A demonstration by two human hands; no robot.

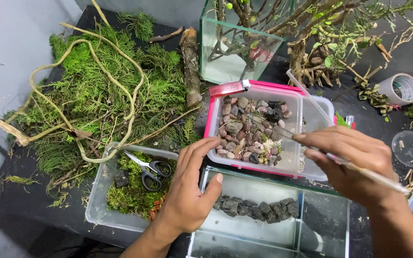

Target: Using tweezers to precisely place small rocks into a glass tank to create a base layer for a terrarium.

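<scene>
1. Head view looks down on our two hands over a dark table: the right hand point(354, 160) holds a long slim tool point(331, 157), apparently tweezers or a thin stick, and the left hand point(192, 186) rests on the near glass tank point(326, 215).

2. That tool looks light and stiff, thin enough to slip or twist between the fingers, so we judge it is best gripped mid-shaft, pen-fashion, which is about where our fingers sit now. Its far tip reaches over the pebble tub point(254, 129); its near end runs out past our wrist.

3. The pebbles point(244, 126) are small, hard and rounded, in mixed browns and greys. We judge each is light but smooth enough to slide out of a narrow tip, so a hold across the widest part would serve best.

4. The glass tank looks rigid, heavy for its size and fragile, with thin, possibly sharp rims. A row of dark stones point(259, 208) lies along its floor.

5. Our right hand is closed in a pinch on the tool, thumb and forefingers pressed together around it.

6. Our left hand is loosely spread, thumb hooked over the tank's back rim, fingers stretched toward the tub, holding nothing.

7. Beside the left hand, a clear tray of moss point(125, 191) carries a pair of scissors point(149, 169).
</scene>
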